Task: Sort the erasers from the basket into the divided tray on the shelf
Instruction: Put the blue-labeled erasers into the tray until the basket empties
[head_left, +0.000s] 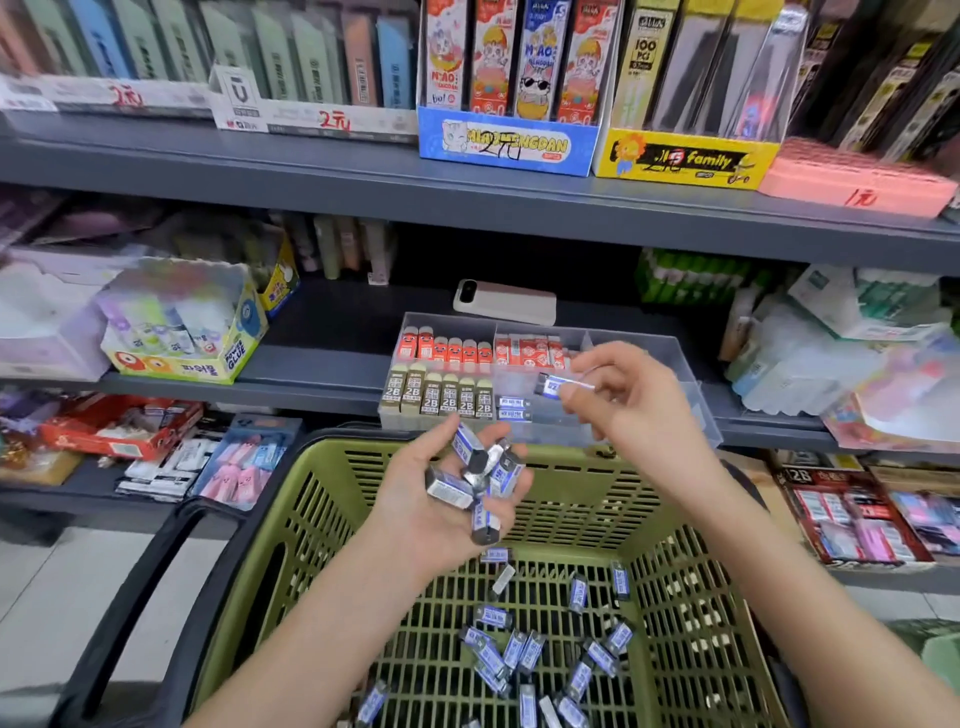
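Note:
My left hand (441, 499) hovers over the green basket (332, 525), palm up, cupping several blue-and-white wrapped erasers (480, 470). My right hand (623, 395) pinches one blue-and-white eraser (558, 385) above the clear divided tray (670, 358) on the shelf. The tray holds red erasers (447, 349) at the back, olive 2B erasers (441, 397) at the front left, and two blue-and-white erasers (513, 408) in the front middle compartment. Several more blue-and-white erasers (524, 649) lie loose on the basket floor.
A white phone-like device (506, 301) lies behind the tray. A glue box (192, 332) stands on the shelf to the left, and packaged goods (831, 332) crowd the right. Boxed stationery fills the shelf above (519, 93). The basket's dark handle (135, 597) runs at lower left.

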